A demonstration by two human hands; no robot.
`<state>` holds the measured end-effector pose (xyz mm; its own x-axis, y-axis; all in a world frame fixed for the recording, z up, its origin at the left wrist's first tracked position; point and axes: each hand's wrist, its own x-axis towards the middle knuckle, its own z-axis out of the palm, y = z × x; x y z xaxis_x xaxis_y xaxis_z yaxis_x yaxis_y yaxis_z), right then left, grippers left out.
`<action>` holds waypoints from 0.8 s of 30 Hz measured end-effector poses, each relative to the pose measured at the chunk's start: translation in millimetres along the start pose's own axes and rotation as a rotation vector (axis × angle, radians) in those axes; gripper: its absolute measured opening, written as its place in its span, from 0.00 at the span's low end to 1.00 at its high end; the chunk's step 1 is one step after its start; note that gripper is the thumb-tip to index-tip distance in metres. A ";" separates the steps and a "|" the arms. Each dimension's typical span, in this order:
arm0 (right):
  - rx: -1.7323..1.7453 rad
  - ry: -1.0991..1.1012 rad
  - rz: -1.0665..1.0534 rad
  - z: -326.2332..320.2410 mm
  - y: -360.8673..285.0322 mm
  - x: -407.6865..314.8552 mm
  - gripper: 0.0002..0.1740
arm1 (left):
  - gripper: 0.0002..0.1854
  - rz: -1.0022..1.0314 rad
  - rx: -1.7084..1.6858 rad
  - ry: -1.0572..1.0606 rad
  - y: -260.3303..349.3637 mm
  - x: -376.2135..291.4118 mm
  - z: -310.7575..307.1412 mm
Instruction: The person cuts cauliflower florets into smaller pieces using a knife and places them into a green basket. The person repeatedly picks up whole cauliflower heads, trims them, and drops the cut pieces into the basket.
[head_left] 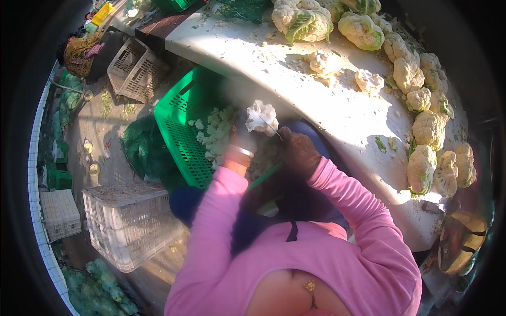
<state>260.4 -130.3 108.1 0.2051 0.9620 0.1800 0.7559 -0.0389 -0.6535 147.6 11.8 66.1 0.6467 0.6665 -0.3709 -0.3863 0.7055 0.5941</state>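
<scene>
My left hand (244,136), blurred by glare, holds a piece of cauliflower (261,117) over a green plastic crate (185,146). A dark glove covers my right hand (299,152), which is closed around a knife (275,132); most of its handle is hidden in the fist. The knife's thin blade lies against the cauliflower's right side. Beneath my hands, many cut cauliflower florets (216,128) lie in the crate. Part of the crate's near side is hidden by my arms and legs.
A white table (253,67) runs along the right, with whole cauliflowers (429,128) lined up at its far side and trimmings scattered about. On the left floor stand a white plastic crate (126,221), a green mesh sack (144,146) and a grey crate (132,71).
</scene>
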 end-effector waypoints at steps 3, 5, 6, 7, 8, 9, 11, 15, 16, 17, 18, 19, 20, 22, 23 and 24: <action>0.027 -0.158 0.029 21.1 -9.2 12.5 0.06 | 0.21 0.510 0.837 0.067 2.9 -36.2 -13.7; -0.017 -0.321 -0.013 31.5 -13.1 22.9 0.05 | 0.20 0.396 0.609 0.144 2.9 -53.7 -19.1; -0.029 -0.392 -0.050 37.3 -14.6 27.9 0.06 | 0.19 0.335 0.385 0.142 3.8 -59.4 -22.7; -0.196 -0.516 -0.187 44.6 -16.2 33.5 0.06 | 0.20 0.395 0.530 0.247 3.5 -63.4 -26.5; -0.338 -0.604 -0.350 53.6 -18.6 37.1 0.07 | 0.21 0.488 0.673 0.330 2.5 -68.3 -31.8; -0.477 -0.664 -0.503 62.8 -21.0 41.1 0.08 | 0.22 0.550 0.832 0.401 4.0 -70.7 -38.3; -0.464 -0.730 -0.452 79.8 -26.1 44.5 0.09 | 0.20 0.672 0.934 0.376 7.6 -77.6 -55.4; -0.214 -0.628 -0.185 90.1 -34.9 42.6 0.10 | 0.20 0.475 0.543 0.331 9.9 -89.9 -83.2; -0.147 -0.566 -0.141 87.4 -36.1 40.0 0.10 | 0.21 0.558 0.612 0.297 10.3 -90.2 -86.4; -0.113 -0.528 -0.101 83.5 -36.6 37.4 0.10 | 0.21 0.779 0.994 0.275 9.9 -90.5 -88.0; -0.069 -0.462 -0.078 78.3 -36.3 33.3 0.10 | 0.22 1.156 1.438 0.372 9.1 -89.5 -87.5; -0.008 -0.353 -0.087 73.3 -35.2 28.6 0.11 | 0.22 0.970 1.200 0.349 7.5 -88.1 -85.6; -0.023 -0.325 -0.093 71.2 -35.0 25.1 0.11 | 0.21 0.851 0.938 0.299 4.9 -85.6 -81.7; -0.055 -0.327 -0.066 68.3 -33.1 20.0 0.11 | 0.19 0.509 0.360 0.267 1.7 -82.8 -73.9; -0.081 -0.348 -0.027 67.3 -31.9 18.3 0.11 | 0.18 0.447 0.455 0.318 0.5 -82.7 -70.1; -0.104 -0.378 -0.061 66.7 -30.6 18.6 0.10 | 0.18 0.407 0.560 0.349 -0.6 -82.6 -65.9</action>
<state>199.6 -93.2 82.4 -0.0711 0.9942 -0.0803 0.8228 0.0129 -0.5682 51.1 -27.8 49.3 0.2444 0.9501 -0.1941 -0.0993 0.2236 0.9696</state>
